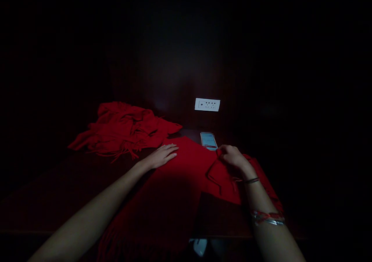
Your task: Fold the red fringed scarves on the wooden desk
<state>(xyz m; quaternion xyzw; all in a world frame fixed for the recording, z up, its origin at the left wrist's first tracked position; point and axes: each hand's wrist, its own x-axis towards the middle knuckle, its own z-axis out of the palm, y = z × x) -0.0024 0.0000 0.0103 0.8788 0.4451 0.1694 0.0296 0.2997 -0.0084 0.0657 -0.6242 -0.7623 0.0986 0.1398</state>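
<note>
A red fringed scarf (174, 184) lies spread across a dark wooden table (64, 192), its fringe hanging over the near edge. My left hand (161, 156) rests flat on the scarf's far left corner, fingers stretched out. My right hand (232, 156) is closed in a pinch on a folded-over part of the same scarf at its right side. Bracelets circle my right wrist.
A second red fringed scarf (124, 128) lies crumpled at the back left of the table. A phone with a lit screen (208, 141) lies just beyond my right hand. A white wall socket (207, 104) sits on the dark back panel. The surroundings are very dark.
</note>
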